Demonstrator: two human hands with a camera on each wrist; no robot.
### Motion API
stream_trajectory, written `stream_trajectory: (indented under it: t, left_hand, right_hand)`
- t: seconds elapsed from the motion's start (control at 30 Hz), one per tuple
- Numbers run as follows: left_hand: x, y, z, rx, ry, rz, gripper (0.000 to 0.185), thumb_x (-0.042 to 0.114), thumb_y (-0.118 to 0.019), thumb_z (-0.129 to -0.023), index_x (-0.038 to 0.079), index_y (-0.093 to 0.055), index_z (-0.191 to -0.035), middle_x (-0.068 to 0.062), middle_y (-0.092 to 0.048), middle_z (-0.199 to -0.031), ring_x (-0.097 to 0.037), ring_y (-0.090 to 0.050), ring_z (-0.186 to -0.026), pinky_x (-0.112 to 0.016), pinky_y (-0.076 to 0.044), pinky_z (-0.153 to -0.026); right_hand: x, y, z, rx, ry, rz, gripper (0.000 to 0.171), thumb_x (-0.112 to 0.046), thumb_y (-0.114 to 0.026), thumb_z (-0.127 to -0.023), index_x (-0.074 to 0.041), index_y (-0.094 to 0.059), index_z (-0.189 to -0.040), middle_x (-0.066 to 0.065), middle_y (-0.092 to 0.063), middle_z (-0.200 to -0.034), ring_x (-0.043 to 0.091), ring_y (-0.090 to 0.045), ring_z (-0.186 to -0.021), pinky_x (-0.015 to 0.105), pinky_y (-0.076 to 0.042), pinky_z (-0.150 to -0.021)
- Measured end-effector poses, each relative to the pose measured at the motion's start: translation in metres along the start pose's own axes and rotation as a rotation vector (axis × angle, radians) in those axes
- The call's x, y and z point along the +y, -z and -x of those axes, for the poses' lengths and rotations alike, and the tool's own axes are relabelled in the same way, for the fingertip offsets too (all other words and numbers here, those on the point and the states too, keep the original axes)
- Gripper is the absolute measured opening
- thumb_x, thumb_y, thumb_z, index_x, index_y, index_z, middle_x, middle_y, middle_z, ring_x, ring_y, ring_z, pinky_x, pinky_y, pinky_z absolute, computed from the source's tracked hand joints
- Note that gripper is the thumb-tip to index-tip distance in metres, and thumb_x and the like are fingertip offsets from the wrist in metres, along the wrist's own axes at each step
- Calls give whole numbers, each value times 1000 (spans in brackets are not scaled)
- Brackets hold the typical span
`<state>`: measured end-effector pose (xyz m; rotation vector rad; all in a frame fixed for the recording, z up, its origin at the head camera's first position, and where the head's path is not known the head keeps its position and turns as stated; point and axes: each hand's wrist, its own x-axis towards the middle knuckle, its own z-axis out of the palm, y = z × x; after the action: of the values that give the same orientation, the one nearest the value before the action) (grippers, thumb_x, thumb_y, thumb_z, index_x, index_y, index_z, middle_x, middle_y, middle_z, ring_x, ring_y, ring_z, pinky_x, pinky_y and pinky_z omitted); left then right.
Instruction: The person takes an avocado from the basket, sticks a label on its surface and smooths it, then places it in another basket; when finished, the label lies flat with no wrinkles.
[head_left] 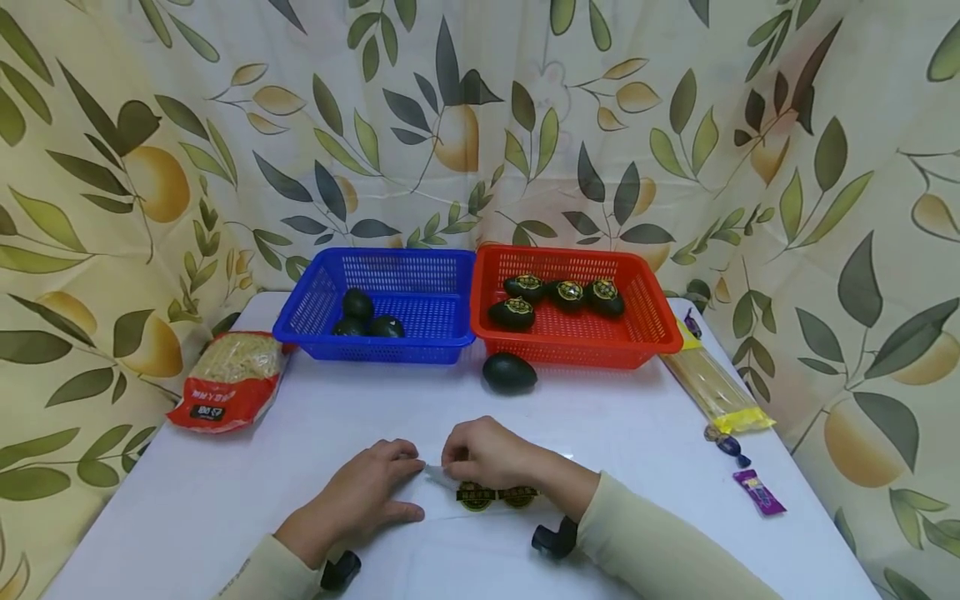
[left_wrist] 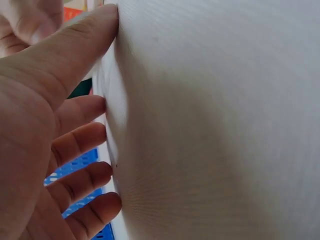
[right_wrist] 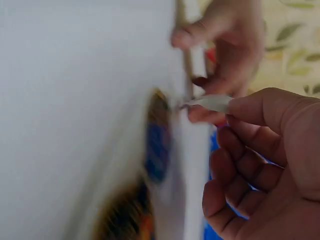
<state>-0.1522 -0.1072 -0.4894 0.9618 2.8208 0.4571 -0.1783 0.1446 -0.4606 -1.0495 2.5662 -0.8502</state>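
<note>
In the right wrist view, the stickers [right_wrist: 158,145] toward the lower left are blurred, one cut by the bottom edge. Lower left in the left wrist view, the left hand [left_wrist: 32,125] partly hides the blue basket [left_wrist: 81,162].

The left sleeve [head_left: 270,573] and right sleeve [head_left: 667,533] are pale beige, the left bearing small dark lettering [head_left: 236,577]; each wrist wears a black camera [head_left: 557,539].
</note>
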Motion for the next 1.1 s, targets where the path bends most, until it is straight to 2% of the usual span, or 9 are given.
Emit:
stream_trajectory:
  t: [0.17, 0.27, 0.33, 0.4, 0.53, 0.63, 0.77, 0.97, 1.1]
  left_hand:
    - [5, 3, -3, -27, 35, 19, 68, 53, -83, -83, 13, -68, -136, -4, -59, -141, -25, -59, -126, -48, -52, -104]
    - [12, 7, -8, 9, 96, 115, 59, 51, -81, -87, 13, -70, -130, -2, -64, -133, -25, -61, -123, -48, -53, -103]
    - [18, 11, -13, 61, 154, 271, 45, 49, -77, -91, 15, -74, -121, 2, -69, -120, -22, -66, -111, -44, -57, -94]
    - [26, 15, -21, 108, 211, 516, 37, 45, -74, -95, 12, -76, -110, 2, -73, -105, -19, -67, -96, -39, -58, -84]
    - [45, 20, -41, 130, 365, 986, 50, 51, -68, -98, 2, -75, -102, -3, -72, -88, -17, -64, -79, -30, -57, -71]
    - [57, 22, -54, 161, 469, 1168, 53, 49, -70, -97, -3, -73, -105, -8, -71, -89, -17, -64, -77, -28, -58, -72]
    - [64, 23, -66, 238, 476, 1168, 39, 35, -74, -97, -4, -73, -103, -11, -71, -89, -18, -63, -76, -28, -59, -72]
    - [64, 26, -87, 280, 338, 987, 30, 30, -74, -98, 1, -75, -96, -9, -71, -85, -18, -63, -75, -33, -59, -73]
    - [65, 31, -111, 270, 259, 841, 25, 32, -73, -98, 8, -76, -93, -6, -70, -84, -17, -62, -73, -33, -56, -68]
  right_hand:
    - [5, 20, 12, 125, -18, 22, 5, -21, -74, -96, -21, -78, -92, -14, -68, -89, 3, -58, -81, 21, -51, -76]
    - [5, 29, 21, 216, 11, 85, 5, -21, -75, -95, -19, -78, -92, -12, -69, -90, 7, -60, -82, 22, -51, -75]
    - [3, 32, 26, 278, 42, 130, 4, -20, -75, -94, -19, -78, -92, -11, -70, -90, 10, -61, -86, 24, -52, -77]
    - [1, 34, 30, 330, 72, 170, 3, -20, -76, -94, -19, -78, -92, -10, -71, -92, 10, -62, -91, 24, -54, -81]
    - [-2, 34, 36, 425, 145, 242, 2, -19, -77, -93, -17, -77, -92, -8, -71, -95, 10, -61, -96, 24, -55, -84]
    - [-2, 33, 39, 475, 190, 263, 4, -19, -79, -92, -17, -76, -93, -7, -71, -97, 11, -61, -97, 25, -56, -83]
    - [3, 35, 46, 492, 123, 137, 12, -25, -82, -90, -20, -73, -96, -8, -68, -102, 12, -61, -100, 30, -57, -85]
    - [25, 49, 49, 534, -174, -232, 20, -28, -78, -94, -17, -66, -106, -3, -68, -102, 14, -63, -92, 33, -58, -78]
    - [42, 59, 46, 572, -276, -445, 20, -16, -75, -95, -7, -63, -109, 6, -70, -91, 23, -64, -80, 35, -58, -73]
